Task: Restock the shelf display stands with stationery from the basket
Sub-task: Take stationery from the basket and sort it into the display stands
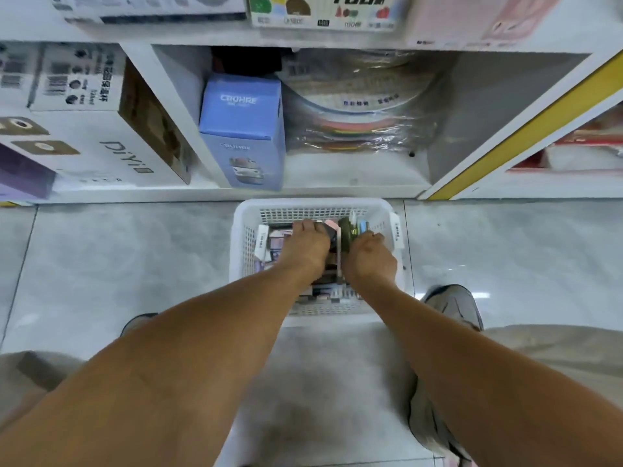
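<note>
Stationery is what I'm after, and it sits packed in the white basket (384,210) on the grey floor (135,257), straight ahead of me at twelve o'clock, its far rim just short of the bottom shelf (354,173). That shelf is the largest thing before me: a white cubby holding a blue box (242,129) at eleven o'clock and a plastic-wrapped stack of coloured rolls (364,123) at one o'clock, with bigger white cartons (101,143) off at ten. No display stand shows from here, so I judge this to be the picking-up step, not the placing.

Both my forearms reach down into the basket. My left hand (305,247) lies over the pale, boxed packs (274,235) on the nine o'clock side, fingers bent down among them; whether they have closed on a pack I cannot tell. My right hand (369,256) curls round a small upright bundle, green and dark at its top (347,230), on the three o'clock side, thumb and fingers pinching it.

To do this well, I judge I should gather like items together, get my fingers under the bundle instead of only squeezing its top, and lift straight up so nothing snags the lattice walls or spills the loose packs beside it.
</note>
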`<control>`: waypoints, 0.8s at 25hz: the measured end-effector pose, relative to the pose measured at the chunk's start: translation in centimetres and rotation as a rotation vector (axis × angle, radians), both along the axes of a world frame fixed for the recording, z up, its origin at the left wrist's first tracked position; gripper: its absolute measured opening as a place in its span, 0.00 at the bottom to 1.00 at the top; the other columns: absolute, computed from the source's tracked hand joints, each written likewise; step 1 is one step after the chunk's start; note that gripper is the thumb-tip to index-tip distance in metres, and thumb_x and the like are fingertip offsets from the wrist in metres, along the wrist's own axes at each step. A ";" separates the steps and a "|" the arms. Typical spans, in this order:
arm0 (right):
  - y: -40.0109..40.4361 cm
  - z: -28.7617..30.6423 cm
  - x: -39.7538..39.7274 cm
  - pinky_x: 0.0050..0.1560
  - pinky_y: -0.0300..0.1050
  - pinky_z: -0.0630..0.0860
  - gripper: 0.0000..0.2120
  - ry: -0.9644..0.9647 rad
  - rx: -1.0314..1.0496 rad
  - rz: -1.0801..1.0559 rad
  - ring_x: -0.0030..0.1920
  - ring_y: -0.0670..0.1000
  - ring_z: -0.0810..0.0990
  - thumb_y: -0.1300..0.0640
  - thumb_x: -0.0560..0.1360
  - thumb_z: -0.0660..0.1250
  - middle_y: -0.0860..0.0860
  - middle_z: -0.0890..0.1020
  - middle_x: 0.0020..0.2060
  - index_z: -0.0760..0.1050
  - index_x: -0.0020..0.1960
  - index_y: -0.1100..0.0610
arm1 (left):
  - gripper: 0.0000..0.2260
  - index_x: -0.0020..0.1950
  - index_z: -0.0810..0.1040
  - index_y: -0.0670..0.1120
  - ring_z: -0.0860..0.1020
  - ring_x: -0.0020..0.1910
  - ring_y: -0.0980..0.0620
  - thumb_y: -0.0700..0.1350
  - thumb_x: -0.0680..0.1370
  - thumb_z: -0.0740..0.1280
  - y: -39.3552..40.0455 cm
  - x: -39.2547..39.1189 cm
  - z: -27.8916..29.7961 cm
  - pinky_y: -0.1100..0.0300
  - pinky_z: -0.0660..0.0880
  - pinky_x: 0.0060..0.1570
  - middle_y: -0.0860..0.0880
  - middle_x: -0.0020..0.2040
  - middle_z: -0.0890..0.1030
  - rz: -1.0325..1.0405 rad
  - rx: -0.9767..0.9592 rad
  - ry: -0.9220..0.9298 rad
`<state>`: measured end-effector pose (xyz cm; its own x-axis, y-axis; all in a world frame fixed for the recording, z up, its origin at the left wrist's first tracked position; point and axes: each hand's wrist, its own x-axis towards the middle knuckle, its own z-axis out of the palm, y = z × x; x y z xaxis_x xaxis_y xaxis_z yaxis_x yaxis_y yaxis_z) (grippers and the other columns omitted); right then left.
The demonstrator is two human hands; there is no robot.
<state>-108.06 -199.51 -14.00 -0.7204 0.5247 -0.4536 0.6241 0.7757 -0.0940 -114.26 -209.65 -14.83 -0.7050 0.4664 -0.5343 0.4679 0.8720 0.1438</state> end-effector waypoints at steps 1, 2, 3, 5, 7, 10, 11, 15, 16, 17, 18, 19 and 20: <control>0.0 -0.3 -0.3 0.41 0.47 0.72 0.19 -0.010 0.012 -0.003 0.53 0.59 0.81 0.59 0.80 0.59 0.60 0.75 0.60 0.66 0.68 0.66 | 0.30 0.72 0.63 0.37 0.68 0.65 0.38 0.37 0.72 0.71 0.1 -0.1 -0.5 0.46 0.74 0.60 0.37 0.67 0.66 0.030 0.006 -0.030; 0.0 -0.4 -0.6 0.40 0.47 0.72 0.18 -0.019 0.007 -0.023 0.51 0.59 0.82 0.58 0.79 0.60 0.59 0.77 0.57 0.68 0.67 0.65 | 0.30 0.71 0.64 0.38 0.70 0.64 0.37 0.40 0.73 0.72 0.1 -0.3 -0.8 0.47 0.74 0.59 0.37 0.67 0.65 0.082 0.025 -0.077; 0.0 -0.5 -0.8 0.40 0.46 0.73 0.17 -0.033 -0.025 -0.062 0.50 0.59 0.82 0.56 0.79 0.62 0.58 0.79 0.55 0.70 0.64 0.64 | 0.29 0.71 0.65 0.39 0.72 0.62 0.37 0.43 0.73 0.72 0.1 -0.6 -1.1 0.48 0.74 0.58 0.38 0.66 0.67 0.149 0.062 -0.132; -0.3 -0.7 -0.7 0.44 0.47 0.76 0.19 -0.052 -0.123 -0.165 0.50 0.58 0.82 0.48 0.77 0.66 0.54 0.81 0.51 0.72 0.60 0.61 | 0.25 0.71 0.68 0.42 0.76 0.57 0.39 0.45 0.75 0.69 -0.1 -1.0 -1.4 0.52 0.76 0.52 0.39 0.63 0.73 0.284 0.189 -0.232; -0.4 -0.9 -0.2 0.46 0.48 0.79 0.22 -0.047 -0.174 -0.225 0.48 0.56 0.82 0.43 0.74 0.70 0.52 0.81 0.48 0.72 0.58 0.59 | 0.20 0.68 0.72 0.43 0.78 0.48 0.46 0.42 0.76 0.67 -0.4 -0.8 -1.4 0.59 0.74 0.39 0.43 0.56 0.77 0.421 0.319 -0.291; 0.2 -1.1 0.7 0.43 0.49 0.82 0.17 -0.008 -0.215 -0.282 0.43 0.54 0.82 0.48 0.71 0.74 0.51 0.81 0.43 0.75 0.54 0.56 | 0.12 0.58 0.75 0.44 0.73 0.37 0.55 0.43 0.76 0.68 -1.3 -0.2 -1.1 0.62 0.66 0.29 0.48 0.47 0.77 0.645 0.446 -0.321; 0.3 -1.1 0.9 0.40 0.47 0.81 0.16 0.007 -0.239 -0.295 0.41 0.54 0.82 0.48 0.69 0.75 0.50 0.81 0.41 0.76 0.52 0.55 | 0.09 0.56 0.74 0.45 0.73 0.37 0.56 0.43 0.76 0.67 -1.5 -0.1 -0.9 0.62 0.65 0.29 0.49 0.45 0.77 0.661 0.466 -0.318; 0.3 -0.2 1.0 0.26 0.38 0.71 0.15 0.108 -0.342 -0.312 0.31 0.48 0.81 0.42 0.65 0.76 0.48 0.81 0.32 0.75 0.40 0.51 | 0.01 0.48 0.72 0.48 0.76 0.35 0.53 0.43 0.78 0.64 -1.7 -0.1 0.2 0.60 0.67 0.29 0.50 0.39 0.77 0.683 0.586 -0.252; 0.4 0.1 1.0 0.25 0.39 0.71 0.14 0.144 -0.379 -0.320 0.29 0.48 0.81 0.43 0.64 0.76 0.48 0.81 0.30 0.76 0.39 0.51 | 0.03 0.48 0.74 0.47 0.77 0.36 0.52 0.46 0.78 0.65 -1.6 0.0 0.6 0.59 0.69 0.31 0.49 0.40 0.79 0.735 0.652 -0.307; 0.5 0.5 1.0 0.24 0.39 0.72 0.13 0.176 -0.429 -0.332 0.27 0.47 0.81 0.45 0.64 0.76 0.48 0.81 0.27 0.78 0.38 0.53 | 0.07 0.49 0.77 0.47 0.78 0.38 0.51 0.50 0.77 0.66 -1.5 0.2 1.1 0.59 0.72 0.34 0.49 0.42 0.81 0.798 0.726 -0.398; 0.5 0.9 1.0 0.23 0.38 0.72 0.12 0.193 -0.490 -0.336 0.25 0.46 0.81 0.48 0.63 0.76 0.48 0.81 0.25 0.79 0.38 0.54 | 0.11 0.50 0.79 0.49 0.80 0.42 0.52 0.54 0.75 0.69 -1.5 0.5 1.7 0.60 0.76 0.38 0.50 0.44 0.83 0.862 0.804 -0.512; 0.4 1.4 1.0 0.24 0.37 0.73 0.11 0.205 -0.550 -0.325 0.25 0.45 0.81 0.50 0.63 0.76 0.49 0.82 0.24 0.80 0.38 0.55 | 0.14 0.51 0.81 0.51 0.82 0.45 0.53 0.58 0.72 0.72 -1.5 0.8 2.2 0.59 0.79 0.43 0.52 0.46 0.85 0.906 0.867 -0.626; 0.2 1.8 1.1 0.27 0.37 0.75 0.10 0.223 -0.598 -0.297 0.27 0.45 0.82 0.51 0.63 0.76 0.50 0.83 0.26 0.81 0.39 0.55 | 0.16 0.51 0.83 0.53 0.84 0.48 0.52 0.61 0.69 0.75 -1.5 1.1 2.5 0.55 0.81 0.47 0.52 0.47 0.86 0.929 0.909 -0.733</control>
